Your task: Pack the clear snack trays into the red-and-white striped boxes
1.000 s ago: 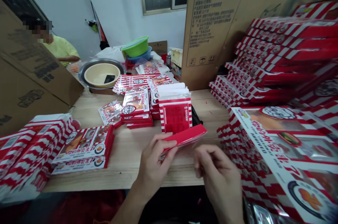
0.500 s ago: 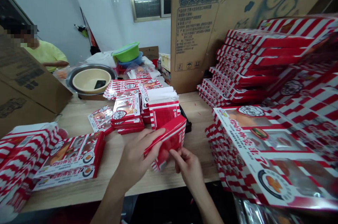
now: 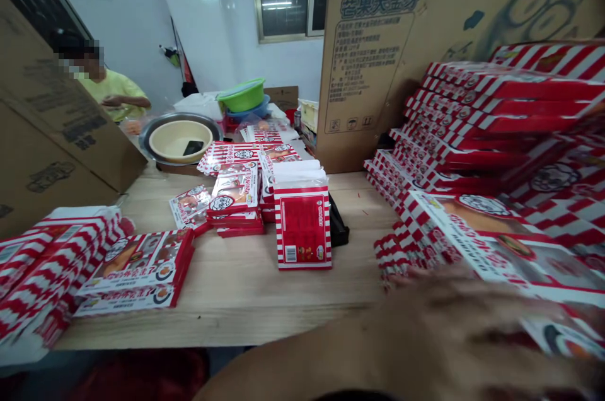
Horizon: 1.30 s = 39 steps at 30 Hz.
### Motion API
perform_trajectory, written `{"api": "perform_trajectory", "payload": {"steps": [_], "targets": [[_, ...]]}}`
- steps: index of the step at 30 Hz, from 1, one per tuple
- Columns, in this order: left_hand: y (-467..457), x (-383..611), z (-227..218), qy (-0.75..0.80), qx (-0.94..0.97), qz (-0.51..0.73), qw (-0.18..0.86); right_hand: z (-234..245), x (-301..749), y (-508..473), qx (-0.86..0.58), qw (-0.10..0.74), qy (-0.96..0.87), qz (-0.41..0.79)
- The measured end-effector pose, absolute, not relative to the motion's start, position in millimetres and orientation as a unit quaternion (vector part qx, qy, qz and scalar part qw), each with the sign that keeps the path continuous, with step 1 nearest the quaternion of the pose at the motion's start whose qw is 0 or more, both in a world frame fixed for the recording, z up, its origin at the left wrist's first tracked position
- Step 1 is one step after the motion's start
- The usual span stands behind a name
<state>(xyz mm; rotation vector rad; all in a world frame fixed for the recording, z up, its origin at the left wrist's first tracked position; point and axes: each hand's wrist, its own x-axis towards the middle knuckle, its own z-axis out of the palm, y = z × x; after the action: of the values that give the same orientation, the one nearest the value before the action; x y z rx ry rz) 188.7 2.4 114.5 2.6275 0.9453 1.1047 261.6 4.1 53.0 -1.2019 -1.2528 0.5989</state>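
My left arm reaches across from the bottom edge to the right, and my left hand (image 3: pixel 454 313) lies over the near part of the stack of red-and-white striped window boxes. Motion smears its fingers, so their grip is unclear. Under and beyond the hand is the top window box (image 3: pixel 510 243), with food pictures and clear windows showing small packets. My right hand cannot be made out. At the table's middle stands a batch of flat red cartons (image 3: pixel 303 224) with striped edges, a barcode and white flaps on top.
Window boxes (image 3: pixel 137 265) and striped cartons (image 3: pixel 61 262) lie at the left. More boxes (image 3: pixel 235 190) and a black tray (image 3: pixel 338 231) are mid-table. Behind are a cream basin (image 3: pixel 174 136), a green basin (image 3: pixel 242 96), a big cardboard box (image 3: pixel 368 60) and a person in yellow (image 3: pixel 118 95).
Both hands held a red box at mid-table before; that box has left there. My left arm has swung right over the stack. The view has shifted slightly left.
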Motion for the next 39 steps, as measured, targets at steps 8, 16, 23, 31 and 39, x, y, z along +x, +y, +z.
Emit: {"api": "perform_trajectory", "payload": {"steps": [8,16,23,31,39], "targets": [[109,78,84,0.589,0.708,0.385,-0.067,60,244,2,-0.428,0.789,-0.312,0.311],[94,71,70,0.551,0.761,0.343,-0.030,3,219,57,-0.554,0.608,-0.495,0.281],[46,52,16,0.677,0.629,0.381,0.033,-47,208,39,-0.612,0.502,-0.518,0.325],[-24,77,0,0.635,0.617,0.455,0.096,-23,214,11,-0.576,0.559,-0.497,0.330],[-41,56,51,0.486,0.684,0.529,-0.127,22,212,-8,-0.378,0.705,-0.563,0.209]]}}
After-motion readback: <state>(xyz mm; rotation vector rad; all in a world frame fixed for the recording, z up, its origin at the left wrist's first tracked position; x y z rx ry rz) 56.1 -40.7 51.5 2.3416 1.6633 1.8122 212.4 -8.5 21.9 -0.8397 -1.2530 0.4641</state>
